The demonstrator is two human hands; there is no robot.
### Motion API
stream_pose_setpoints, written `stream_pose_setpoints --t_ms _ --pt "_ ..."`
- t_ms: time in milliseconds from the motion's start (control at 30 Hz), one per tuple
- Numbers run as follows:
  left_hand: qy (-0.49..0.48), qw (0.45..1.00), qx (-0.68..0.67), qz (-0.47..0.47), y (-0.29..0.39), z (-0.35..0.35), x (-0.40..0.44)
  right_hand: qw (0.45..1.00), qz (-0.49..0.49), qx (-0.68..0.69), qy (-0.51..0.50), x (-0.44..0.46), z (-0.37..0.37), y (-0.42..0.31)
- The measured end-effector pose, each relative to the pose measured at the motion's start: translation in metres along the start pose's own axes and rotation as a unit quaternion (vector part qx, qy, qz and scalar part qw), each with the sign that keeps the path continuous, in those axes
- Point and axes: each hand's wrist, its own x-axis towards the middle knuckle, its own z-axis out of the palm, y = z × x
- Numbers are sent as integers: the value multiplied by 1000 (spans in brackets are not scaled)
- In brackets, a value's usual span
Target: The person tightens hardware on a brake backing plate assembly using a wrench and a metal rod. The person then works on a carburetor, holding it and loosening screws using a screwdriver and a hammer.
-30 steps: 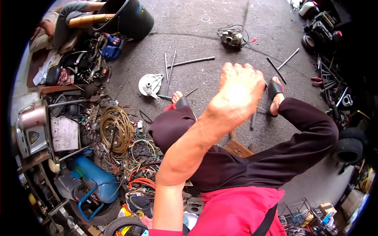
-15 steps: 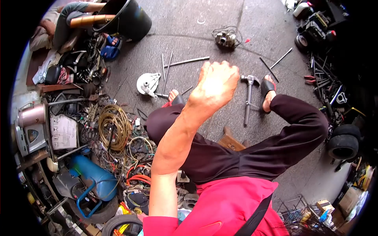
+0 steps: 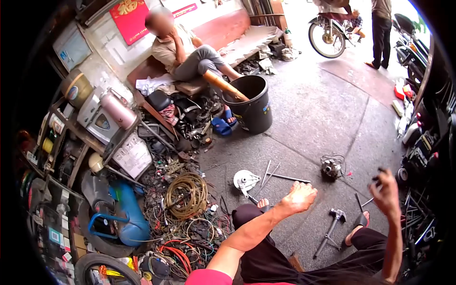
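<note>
Spreads both knees in dark trousers (image 3: 263,261), with a hammer (image 3: 327,232) on the floor near the right sandal (image 3: 365,219). Could catch the handle with that foot, given the closeness, and stumble. Points head to far right, long axis running back to near left, crossed low down by a thin bar (image 3: 333,242).

Stretches the left hand (image 3: 299,196) ahead, fingers curled in; cannot tell about anything in the hidden palm. Lifts the right hand (image 3: 387,192) at right, above the floor, fingers partly bent, with a small dark object (image 3: 381,170) at the tips; too blurred to confirm a grip, direction or long axis. Could drop the object through a loose hold and lose it among the tools (image 3: 414,213) at right.

Has, just beyond the left hand, a steel rod (image 3: 287,177) lying roughly left to right, 2 thinner rods (image 3: 272,174) and a brake plate (image 3: 243,179). Farther, includes a carburetor (image 3: 331,168), a black bucket (image 3: 256,118), a seated person (image 3: 164,50) and, far right, a motorcycle (image 3: 327,38).
</note>
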Motion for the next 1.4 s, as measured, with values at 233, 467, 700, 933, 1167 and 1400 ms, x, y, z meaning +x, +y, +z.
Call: stream_pose_setpoints --t_ms 233,467,700,933,1167,1400 --pt "-26 1000 -5 14 -1 14 2 990 -13 -92 -107 -54 38 20" --pt "-81 996 11 20 9 17 1 966 -49 -188 -173 -78 43 47" --pt "-211 977 33 25 14 27 15 954 -5 -173 -246 -97 40 39" --pt "-366 929 -37 42 -12 91 102 955 -21 -136 -263 -117 39 38" --pt "-147 985 13 -86 -5 159 211 939 20 -207 -275 -126 31 54" --pt "6 990 131 -46 -39 211 319 932 76 -176 -308 -122 27 75"
